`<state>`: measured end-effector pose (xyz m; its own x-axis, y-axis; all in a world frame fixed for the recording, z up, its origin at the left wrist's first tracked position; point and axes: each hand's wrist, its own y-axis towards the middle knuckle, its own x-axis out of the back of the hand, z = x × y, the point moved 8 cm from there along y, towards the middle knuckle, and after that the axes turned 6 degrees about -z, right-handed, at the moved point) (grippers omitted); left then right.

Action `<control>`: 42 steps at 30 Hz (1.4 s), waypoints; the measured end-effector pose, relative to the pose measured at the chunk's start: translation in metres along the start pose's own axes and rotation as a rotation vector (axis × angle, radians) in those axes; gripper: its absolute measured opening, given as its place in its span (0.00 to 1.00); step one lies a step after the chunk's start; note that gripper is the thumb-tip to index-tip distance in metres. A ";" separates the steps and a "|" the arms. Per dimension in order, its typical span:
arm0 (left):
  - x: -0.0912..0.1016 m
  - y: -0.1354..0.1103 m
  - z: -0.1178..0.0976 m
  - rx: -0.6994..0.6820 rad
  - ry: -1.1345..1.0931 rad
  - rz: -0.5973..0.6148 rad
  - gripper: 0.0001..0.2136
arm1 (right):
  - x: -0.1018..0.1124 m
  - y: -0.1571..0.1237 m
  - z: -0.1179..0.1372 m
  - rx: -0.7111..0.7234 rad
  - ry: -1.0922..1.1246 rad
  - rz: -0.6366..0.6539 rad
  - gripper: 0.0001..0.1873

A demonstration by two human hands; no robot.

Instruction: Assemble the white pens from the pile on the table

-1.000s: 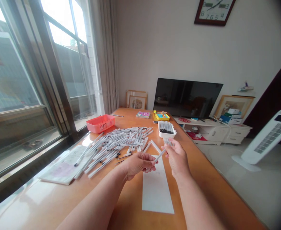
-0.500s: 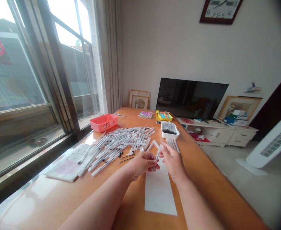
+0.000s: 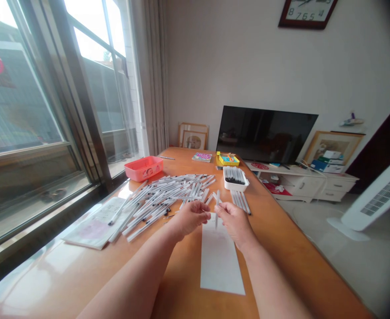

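A slim pen with a pale barrel [image 3: 218,197] stands nearly upright, pinched between the thumb and fingers of my right hand [image 3: 234,221]. Just left of it is my left hand [image 3: 192,218], its fingers loosely curled and a small gap between thumb and fingertips; I see nothing held there. Beneath both hands lies a long white sheet of paper [image 3: 222,266]. A large heap of similar pens [image 3: 168,192], many with black ends, spreads to the left. Beyond my right hand, several pale pens [image 3: 240,201] lie side by side in front of a white box [image 3: 236,186] of pens.
Behind the heap stands a red plastic basket [image 3: 144,170]. A booklet [image 3: 93,226] lies partly under the pens at left. At the table's far end are a colourful book [image 3: 202,157] and a yellow box [image 3: 228,160]. The table's right edge [image 3: 291,226] runs near my right arm.
My left hand has let go of the pen and drawn slightly left. The pen stays in my right hand, now more upright. The view has shifted slightly.
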<state>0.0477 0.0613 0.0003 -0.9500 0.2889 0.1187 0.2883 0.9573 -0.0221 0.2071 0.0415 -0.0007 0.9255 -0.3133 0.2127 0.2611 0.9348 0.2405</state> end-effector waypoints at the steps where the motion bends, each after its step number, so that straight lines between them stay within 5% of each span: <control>1: 0.015 0.002 -0.004 -0.036 0.073 -0.066 0.11 | 0.004 0.001 -0.001 -0.001 -0.013 -0.033 0.19; 6: 0.103 0.000 -0.028 -0.158 0.720 -0.505 0.02 | 0.014 0.005 -0.004 -0.013 -0.001 -0.090 0.21; 11: 0.137 -0.001 -0.019 -0.042 0.973 -0.541 0.03 | 0.012 0.005 -0.004 0.021 -0.026 -0.081 0.21; 21: 0.136 0.007 0.005 0.077 0.933 -0.471 0.10 | 0.015 0.006 -0.002 0.041 -0.099 -0.090 0.21; 34: 0.132 0.013 0.014 0.151 1.136 -0.385 0.04 | 0.013 0.008 -0.008 0.036 -0.109 -0.073 0.22; 42: 0.128 0.014 0.019 0.161 1.261 -0.323 0.09 | 0.014 0.008 -0.005 0.043 -0.106 -0.075 0.21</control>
<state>-0.0726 0.1121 -0.0035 -0.1837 -0.0792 0.9798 -0.0304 0.9967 0.0749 0.2235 0.0448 -0.0003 0.8689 -0.4004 0.2909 0.3148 0.9007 0.2996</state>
